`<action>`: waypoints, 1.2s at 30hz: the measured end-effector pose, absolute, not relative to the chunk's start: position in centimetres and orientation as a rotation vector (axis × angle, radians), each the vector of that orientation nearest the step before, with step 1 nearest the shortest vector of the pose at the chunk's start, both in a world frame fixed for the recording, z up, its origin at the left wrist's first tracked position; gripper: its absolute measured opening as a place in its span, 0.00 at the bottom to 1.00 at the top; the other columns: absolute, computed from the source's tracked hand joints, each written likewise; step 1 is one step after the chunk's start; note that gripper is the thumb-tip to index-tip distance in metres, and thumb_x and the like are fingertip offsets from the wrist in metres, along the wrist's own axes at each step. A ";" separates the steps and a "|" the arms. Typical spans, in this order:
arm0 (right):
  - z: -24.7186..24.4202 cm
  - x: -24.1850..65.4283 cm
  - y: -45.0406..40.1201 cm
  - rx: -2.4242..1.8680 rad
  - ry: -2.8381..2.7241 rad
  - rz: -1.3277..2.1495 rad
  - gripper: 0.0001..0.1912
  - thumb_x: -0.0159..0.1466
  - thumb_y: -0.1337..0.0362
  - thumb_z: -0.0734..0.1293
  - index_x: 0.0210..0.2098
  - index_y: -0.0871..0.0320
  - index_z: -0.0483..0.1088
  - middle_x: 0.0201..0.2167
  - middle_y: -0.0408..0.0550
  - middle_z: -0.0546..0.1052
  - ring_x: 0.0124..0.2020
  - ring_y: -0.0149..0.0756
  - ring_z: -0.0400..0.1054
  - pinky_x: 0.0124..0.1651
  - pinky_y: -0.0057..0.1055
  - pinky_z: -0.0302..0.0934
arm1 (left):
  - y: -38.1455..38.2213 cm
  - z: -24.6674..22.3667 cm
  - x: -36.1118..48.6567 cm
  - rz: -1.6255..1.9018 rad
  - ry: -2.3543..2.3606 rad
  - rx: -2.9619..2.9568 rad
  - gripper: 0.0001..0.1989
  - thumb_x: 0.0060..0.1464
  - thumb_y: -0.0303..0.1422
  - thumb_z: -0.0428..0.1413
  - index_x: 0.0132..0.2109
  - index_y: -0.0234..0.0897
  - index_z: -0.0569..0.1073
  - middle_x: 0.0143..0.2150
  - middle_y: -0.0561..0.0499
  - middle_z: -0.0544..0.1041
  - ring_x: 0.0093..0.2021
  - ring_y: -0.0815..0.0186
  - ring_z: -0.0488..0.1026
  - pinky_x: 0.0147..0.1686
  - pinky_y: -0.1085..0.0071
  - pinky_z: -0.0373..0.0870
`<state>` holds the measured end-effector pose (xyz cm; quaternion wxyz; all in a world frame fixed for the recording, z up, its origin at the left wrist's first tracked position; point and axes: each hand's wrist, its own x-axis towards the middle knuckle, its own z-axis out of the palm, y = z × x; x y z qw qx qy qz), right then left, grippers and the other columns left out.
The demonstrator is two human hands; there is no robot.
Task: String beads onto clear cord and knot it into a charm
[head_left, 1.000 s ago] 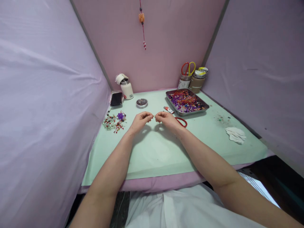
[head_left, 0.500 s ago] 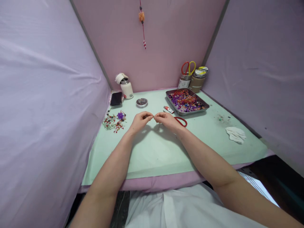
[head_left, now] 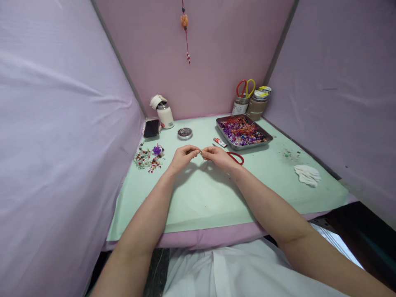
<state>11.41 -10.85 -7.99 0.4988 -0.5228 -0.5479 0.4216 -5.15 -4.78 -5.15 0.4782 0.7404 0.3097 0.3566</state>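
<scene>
Over the middle of the table my left hand [head_left: 187,156] and my right hand [head_left: 214,155] meet almost fingertip to fingertip. Both pinch a thin pale cord [head_left: 203,164]; a loop of it dangles under the right fingers. Whether a small bead sits between the fingertips is too small to tell. Red-handled scissors [head_left: 236,158] lie partly hidden behind my right hand. Just beyond it is a small white and red tube [head_left: 220,142]. To the left of my left hand lies a heap of beaded green and red strings [head_left: 144,160] with a purple beaded flower [head_left: 156,150].
A metal tray [head_left: 268,142] of beads and cords stands at the back right, before cups holding scissors [head_left: 246,88] and tape [head_left: 262,92]. A round case [head_left: 185,133], a phone [head_left: 151,128] and a white bottle [head_left: 165,116] sit back left. Crumpled white cloth [head_left: 307,175] lies right.
The fingertips of my hands have shifted slightly, with a little more gap between them. The cord loop under my right hand hangs in a different shape.
</scene>
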 end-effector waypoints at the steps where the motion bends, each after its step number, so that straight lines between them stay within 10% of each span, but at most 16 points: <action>1: -7.9 11.4 -10.9 -1.272 -1.324 0.991 0.15 0.57 0.50 0.66 0.27 0.57 0.69 0.24 0.41 0.68 0.26 0.30 0.59 0.33 0.29 0.53 | -4.7 -5.2 -5.1 0.875 0.756 1.787 0.10 0.47 0.38 0.59 0.32 0.35 0.76 0.26 0.52 0.73 0.29 0.68 0.67 0.32 0.70 0.64; 16: -7.2 10.4 -11.4 -1.232 -1.480 0.376 0.07 0.64 0.61 0.59 0.32 0.56 0.66 0.32 0.45 0.71 0.37 0.35 0.64 0.44 0.33 0.58 | -3.7 -6.3 -5.2 0.944 0.952 1.726 0.11 0.47 0.38 0.57 0.33 0.34 0.75 0.28 0.52 0.73 0.30 0.68 0.67 0.35 0.70 0.63; 36: -8.0 11.0 -10.8 -1.242 -1.256 0.953 0.14 0.58 0.52 0.66 0.27 0.57 0.69 0.24 0.42 0.72 0.24 0.29 0.62 0.31 0.29 0.56 | -4.3 -6.0 -5.0 0.927 0.766 1.828 0.08 0.47 0.36 0.59 0.32 0.35 0.77 0.29 0.51 0.76 0.29 0.69 0.67 0.33 0.70 0.63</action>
